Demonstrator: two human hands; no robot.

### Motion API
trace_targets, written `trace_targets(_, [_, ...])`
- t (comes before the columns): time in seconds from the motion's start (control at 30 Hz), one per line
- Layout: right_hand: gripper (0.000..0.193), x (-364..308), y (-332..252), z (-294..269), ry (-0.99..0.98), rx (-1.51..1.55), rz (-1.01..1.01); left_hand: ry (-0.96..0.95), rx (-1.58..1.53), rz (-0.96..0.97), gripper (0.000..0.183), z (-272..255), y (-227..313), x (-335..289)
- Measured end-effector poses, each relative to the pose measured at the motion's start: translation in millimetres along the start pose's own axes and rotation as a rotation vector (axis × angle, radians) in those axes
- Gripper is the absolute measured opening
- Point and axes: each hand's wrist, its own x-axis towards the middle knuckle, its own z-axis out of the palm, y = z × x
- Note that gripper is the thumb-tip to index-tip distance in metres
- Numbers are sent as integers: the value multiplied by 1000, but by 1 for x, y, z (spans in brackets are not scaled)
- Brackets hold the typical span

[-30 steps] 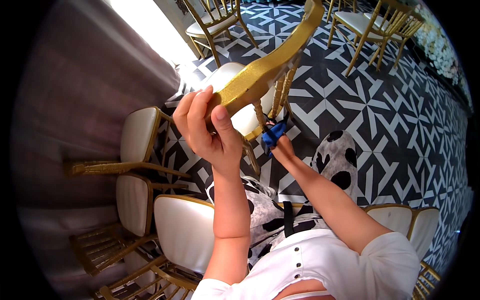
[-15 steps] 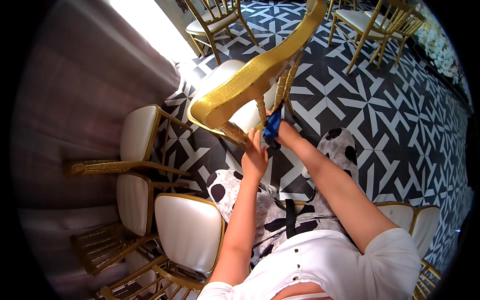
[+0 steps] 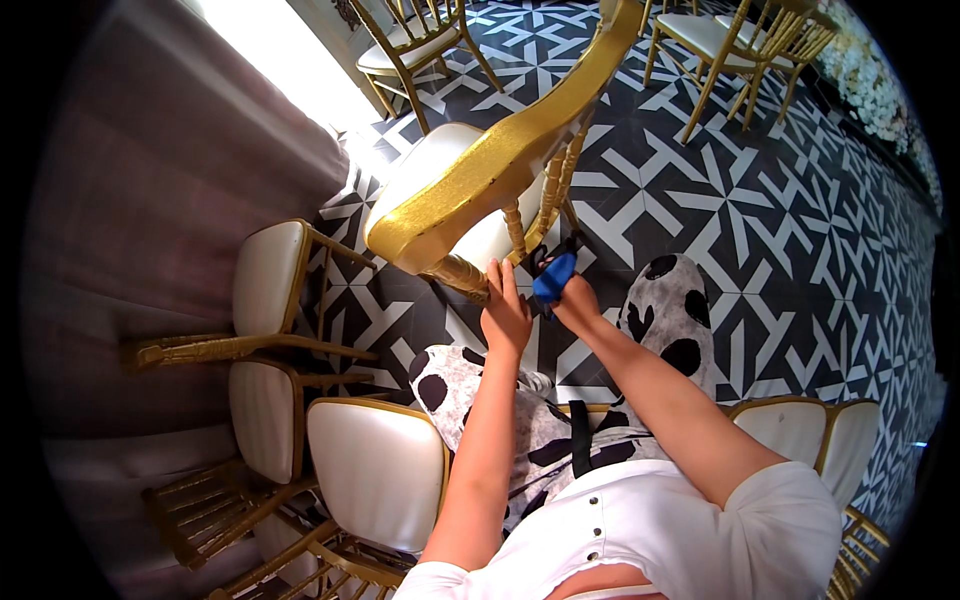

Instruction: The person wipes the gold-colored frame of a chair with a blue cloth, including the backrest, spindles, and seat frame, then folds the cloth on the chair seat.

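Note:
A gold chair [image 3: 500, 165] with a white seat pad stands in front of me, its curved back towards me. My left hand [image 3: 506, 322] is at the foot of its back, fingers stretched out and touching the frame beside a turned spindle. In my right hand [image 3: 578, 306] is a crumpled blue cloth [image 3: 553, 280] with dark parts, just right of the left fingertips and close to the seat's rear edge. The fingers around the cloth are partly hidden.
White-padded gold chairs [image 3: 375, 470] crowd my left side, by a long mauve curtain [image 3: 190, 150]. More chairs [image 3: 785, 430] stand behind me at right and at the far side [image 3: 700, 35]. White flowers [image 3: 870, 85] line the far right. The floor [image 3: 740, 210] is patterned black and white.
My right hand has drawn back a little from the spindles with the blue cloth, which now shows more fully. My left hand stays at the chair frame, its fingers straighter.

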Motion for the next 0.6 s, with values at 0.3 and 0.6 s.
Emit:
trace_targets(0.3, [52, 36, -26, -18, 84, -56, -270, 25, 8, 16, 70, 0, 2, 1])
trace_targets(0.6, [66, 14, -4, -7, -20, -28, -286, 37, -27, -18, 72, 3, 6, -2])
